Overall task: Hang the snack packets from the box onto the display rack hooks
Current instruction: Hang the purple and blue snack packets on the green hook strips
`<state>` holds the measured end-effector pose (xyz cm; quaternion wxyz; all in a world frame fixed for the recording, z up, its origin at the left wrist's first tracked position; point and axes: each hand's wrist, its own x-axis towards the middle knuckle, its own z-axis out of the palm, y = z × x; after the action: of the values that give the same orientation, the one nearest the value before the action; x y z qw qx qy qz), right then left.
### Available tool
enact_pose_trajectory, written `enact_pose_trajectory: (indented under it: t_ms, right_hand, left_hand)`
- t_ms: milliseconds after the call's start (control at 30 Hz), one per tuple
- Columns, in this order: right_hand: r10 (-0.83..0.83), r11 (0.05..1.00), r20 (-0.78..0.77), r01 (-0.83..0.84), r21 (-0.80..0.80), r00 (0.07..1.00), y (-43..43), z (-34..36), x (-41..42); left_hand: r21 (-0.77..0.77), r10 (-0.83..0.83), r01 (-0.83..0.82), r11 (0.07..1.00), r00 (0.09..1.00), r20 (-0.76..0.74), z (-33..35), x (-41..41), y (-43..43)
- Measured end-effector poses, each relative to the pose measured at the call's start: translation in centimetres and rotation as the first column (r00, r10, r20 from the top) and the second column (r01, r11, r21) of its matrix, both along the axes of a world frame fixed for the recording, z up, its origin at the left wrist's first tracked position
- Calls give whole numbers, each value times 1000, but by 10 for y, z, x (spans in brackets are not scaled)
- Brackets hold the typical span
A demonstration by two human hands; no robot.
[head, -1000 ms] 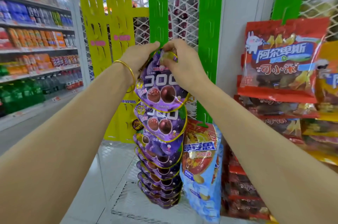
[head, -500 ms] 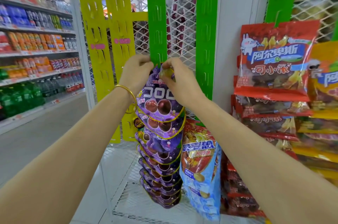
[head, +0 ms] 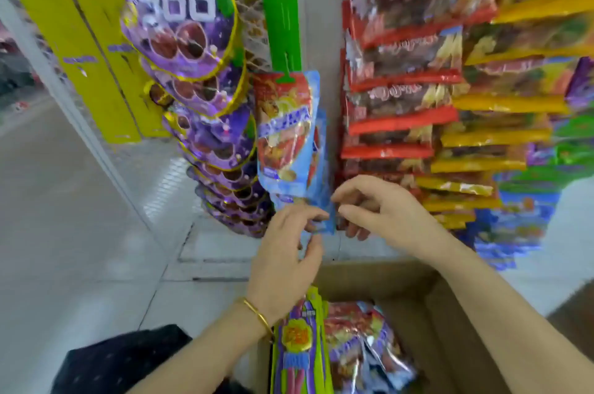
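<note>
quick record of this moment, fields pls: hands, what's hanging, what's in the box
left hand: pinches the lower corner of the blue packet
right hand: fingers curled beside that corner, grip unclear
blue packet: hangs on the green strip
purple packets: hanging column left of the strip
box: open, boxed packets inside

Pale grey floor tiles point(head: 58, 207) cover the left side, with dark joint lines between them. Dark fabric with small pale specks point(head: 122, 358) fills the lower left corner. A thin gold bangle point(head: 257, 316) shows just beside it. A brown surface point(head: 575, 319) edges the lower right.
</note>
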<state>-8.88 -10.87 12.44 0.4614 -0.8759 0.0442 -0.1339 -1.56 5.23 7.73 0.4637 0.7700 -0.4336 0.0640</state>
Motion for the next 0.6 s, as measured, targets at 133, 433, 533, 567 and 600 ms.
enact_pose_trajectory:
  t_ms: [133,433,533,567,600]
  right_hand:
    - [-107,994,-380,107,-22,919,-51,-139,-26]
    - [-211,939,-862,342,-47,460,-58,-354,-78]
    - [-188,920,-864,391,11,466,-49,-361,-85]
    - [-168,920,-868,391,33,467,-47,-364,-85]
    - [-139,921,-876,385,57,462,-46,-370,-84]
  left_hand:
    - [417,-99,164,894,980,-173,-78,-16,-17]
    - [674,17,215,706,947,-320,-128,-5,-37]
    - [680,41,227,698,934,-354,-135,-5,-39]
    - [677,46,230,699,930,-364,-136,-5,-40]
    - [678,53,231,698,927,-371,-137,-5,-40]
